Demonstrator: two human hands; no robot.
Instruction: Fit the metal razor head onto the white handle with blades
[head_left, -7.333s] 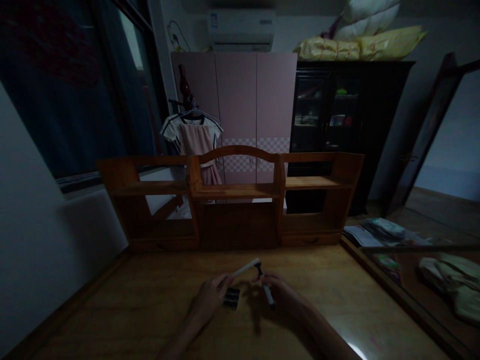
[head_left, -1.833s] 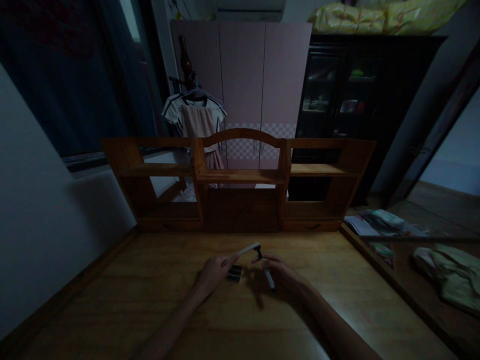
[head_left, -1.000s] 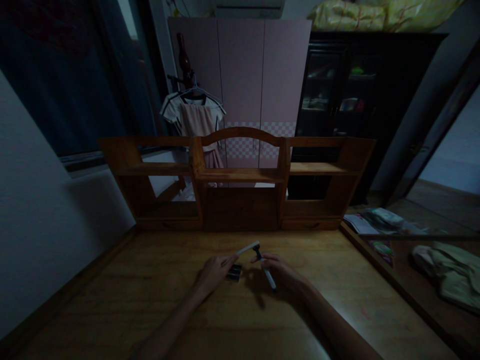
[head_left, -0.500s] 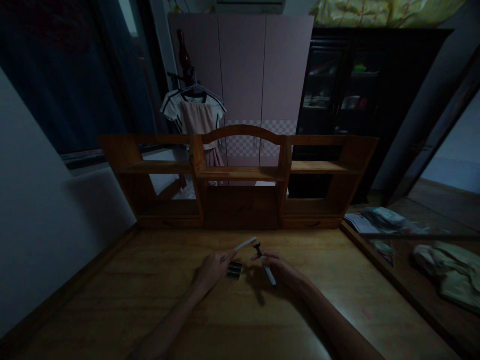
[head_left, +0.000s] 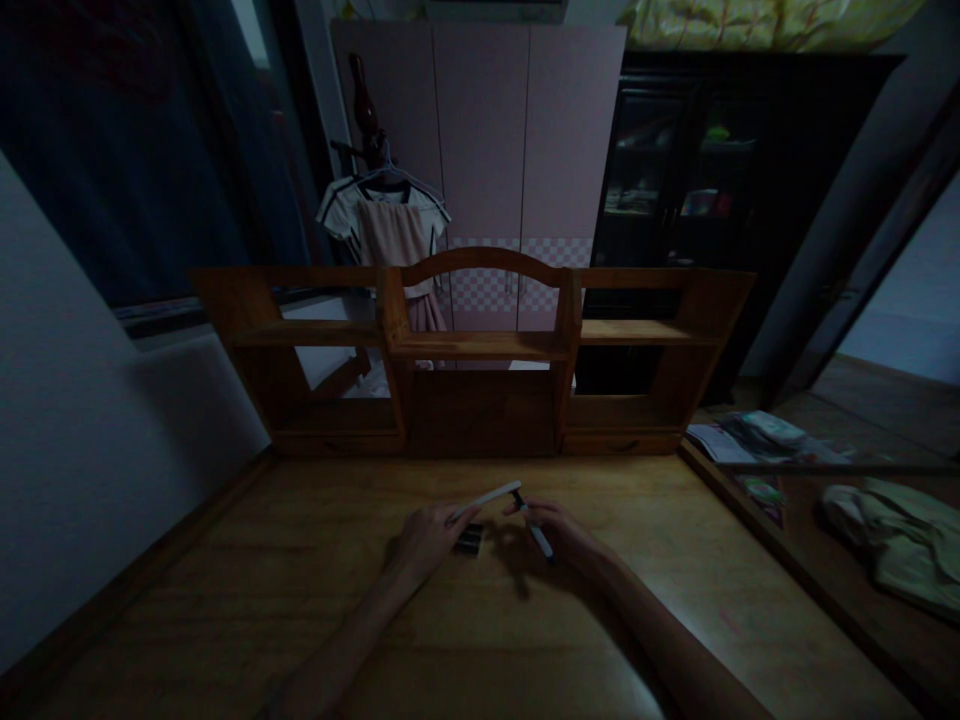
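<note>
My left hand (head_left: 429, 538) is closed round the handle of a white toothbrush (head_left: 491, 495), whose head points up to the right. In my right hand (head_left: 559, 525) is a razor (head_left: 540, 538) with a white-and-dark handle, its dark head tilted up to the left. The toothbrush head lies over the razor's head and seems to touch it. Just right of my left hand, a small black case with dark ribbed slots (head_left: 470, 540) rests on the wooden tabletop (head_left: 465, 640), partly covered by my fingers.
A wooden shelf unit (head_left: 480, 347) stands along the table's far edge. At the right lie papers and a plastic bag (head_left: 765, 435) and a light-coloured cloth (head_left: 892, 535), beyond the table's raised edge. A white wall (head_left: 90, 470) borders the left side. The room is dim.
The toothbrush head has come down and right onto the razor's head, where a small gap was before. The razor has stayed nearly in place.
</note>
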